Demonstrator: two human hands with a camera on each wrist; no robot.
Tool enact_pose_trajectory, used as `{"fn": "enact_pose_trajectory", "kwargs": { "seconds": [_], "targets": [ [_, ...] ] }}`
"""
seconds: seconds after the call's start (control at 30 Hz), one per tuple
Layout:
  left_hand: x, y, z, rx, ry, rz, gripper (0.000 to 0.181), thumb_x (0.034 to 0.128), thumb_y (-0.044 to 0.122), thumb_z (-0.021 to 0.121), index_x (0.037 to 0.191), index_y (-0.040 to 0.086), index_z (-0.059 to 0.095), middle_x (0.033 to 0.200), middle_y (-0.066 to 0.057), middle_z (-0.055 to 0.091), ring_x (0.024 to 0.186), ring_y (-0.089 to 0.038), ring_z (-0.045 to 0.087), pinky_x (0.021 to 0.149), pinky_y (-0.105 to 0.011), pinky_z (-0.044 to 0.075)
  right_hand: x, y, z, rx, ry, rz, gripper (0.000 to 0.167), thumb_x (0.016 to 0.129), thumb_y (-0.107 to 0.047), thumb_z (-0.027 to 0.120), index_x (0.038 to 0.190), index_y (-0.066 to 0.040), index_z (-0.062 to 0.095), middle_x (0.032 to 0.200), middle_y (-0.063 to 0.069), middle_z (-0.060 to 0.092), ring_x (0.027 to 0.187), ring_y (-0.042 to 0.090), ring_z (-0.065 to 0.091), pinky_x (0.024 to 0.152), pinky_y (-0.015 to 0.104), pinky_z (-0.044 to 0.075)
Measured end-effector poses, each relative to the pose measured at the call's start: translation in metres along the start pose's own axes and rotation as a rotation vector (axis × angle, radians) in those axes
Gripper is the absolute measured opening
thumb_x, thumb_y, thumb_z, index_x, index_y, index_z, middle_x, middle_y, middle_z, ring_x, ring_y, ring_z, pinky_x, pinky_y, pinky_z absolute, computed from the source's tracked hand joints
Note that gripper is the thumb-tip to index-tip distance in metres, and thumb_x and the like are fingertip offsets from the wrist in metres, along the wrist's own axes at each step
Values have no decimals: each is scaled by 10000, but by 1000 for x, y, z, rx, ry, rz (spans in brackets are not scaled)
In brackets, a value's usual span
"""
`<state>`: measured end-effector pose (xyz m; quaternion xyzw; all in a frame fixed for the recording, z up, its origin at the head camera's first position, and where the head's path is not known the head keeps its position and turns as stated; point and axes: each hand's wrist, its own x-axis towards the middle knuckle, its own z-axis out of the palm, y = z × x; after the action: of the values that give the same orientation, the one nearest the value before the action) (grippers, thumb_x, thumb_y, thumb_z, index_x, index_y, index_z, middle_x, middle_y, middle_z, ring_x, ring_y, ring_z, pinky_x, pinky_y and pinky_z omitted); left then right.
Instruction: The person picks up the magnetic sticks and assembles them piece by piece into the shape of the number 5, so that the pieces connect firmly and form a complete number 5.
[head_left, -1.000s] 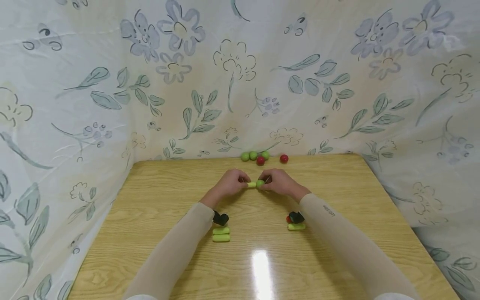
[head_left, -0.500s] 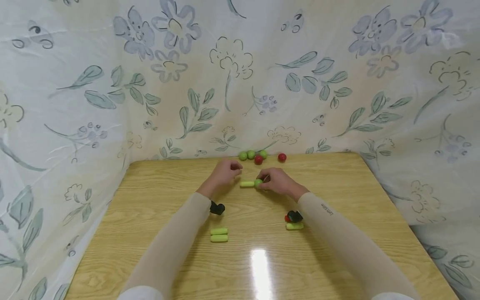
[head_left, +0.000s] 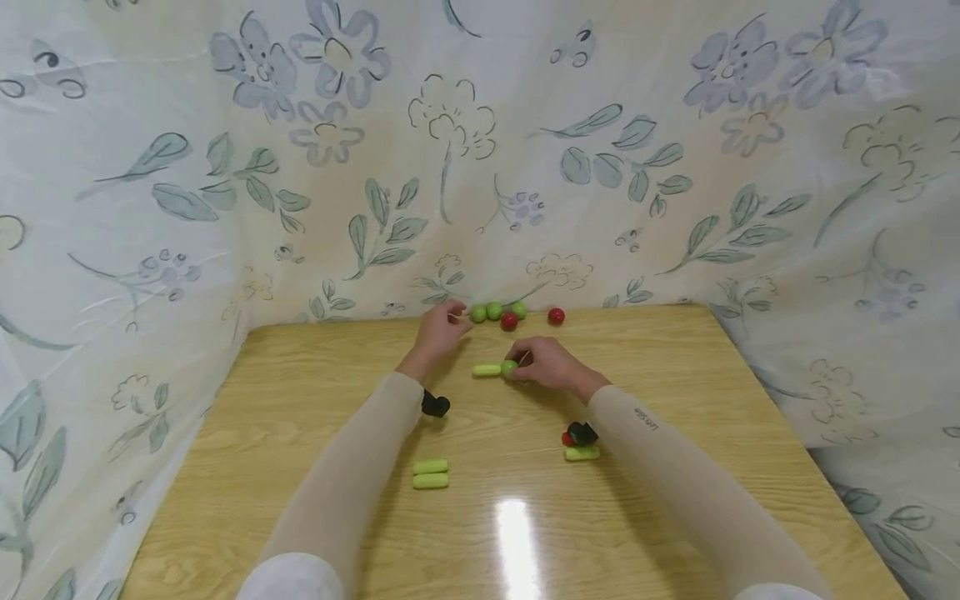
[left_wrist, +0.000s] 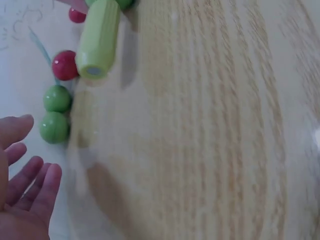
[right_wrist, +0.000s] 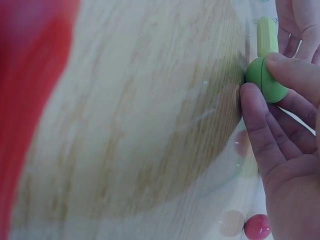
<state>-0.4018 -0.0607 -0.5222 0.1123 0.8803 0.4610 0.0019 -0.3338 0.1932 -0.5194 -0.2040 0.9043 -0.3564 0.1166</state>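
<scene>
My right hand [head_left: 551, 364] pinches a green ball [right_wrist: 271, 87] between thumb and fingers, low over the wooden table. A light-green ridged stick [head_left: 486, 370] reaches left from that ball and meets it end on. In the left wrist view, a small grey disc shows in the stick's free end. At the table's back edge my left hand [head_left: 441, 329] holds nothing, its fingers spread and slightly bent. Just right of its fingertips is the nearest green ball [head_left: 478, 313] of a small group, still apart from the fingers in the left wrist view.
Two more green balls [head_left: 493, 311] and a red ball [head_left: 509, 322] stand along the back edge, with another red ball [head_left: 556, 316] farther right. Two light-green sticks [head_left: 431, 474] lie front left. One stick [head_left: 582, 454] lies under my right wrist, near a red object [head_left: 567, 438].
My left hand has let go of the stick and moved back and left to the green balls. My right hand has kept its pinch on the green ball.
</scene>
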Motion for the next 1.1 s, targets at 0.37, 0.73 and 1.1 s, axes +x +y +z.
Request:
{"fn": "enact_pose_trajectory", "kwargs": {
  "seconds": [0.37,0.73,1.1],
  "targets": [
    [11,-14,14,-32,45,-14,422,1010,100,782,1406,18,660,1337,-144,669,1203,-308,630,1053,-447,525,0,2,0,4,11,-1,153,983,-200,846,1111,-142,786,1064,-7,743,973,156,707,830,328,598],
    [20,-11,21,24,84,-21,409,990,80,796,1367,-26,680,1286,-171,705,1187,-322,654,1050,-439,526,1,1,4,-18,15,-2,176,979,-213,852,1121,-133,787,1052,-6,747,961,148,707,824,320,594],
    [28,-8,27,95,91,-34,356,978,157,831,1287,13,728,1259,-146,731,1188,-307,665,1054,-423,517,-1,2,3,-26,13,-3,182,969,-210,862,1118,-139,787,1034,-16,753,953,144,711,840,328,592]
  ]
}}
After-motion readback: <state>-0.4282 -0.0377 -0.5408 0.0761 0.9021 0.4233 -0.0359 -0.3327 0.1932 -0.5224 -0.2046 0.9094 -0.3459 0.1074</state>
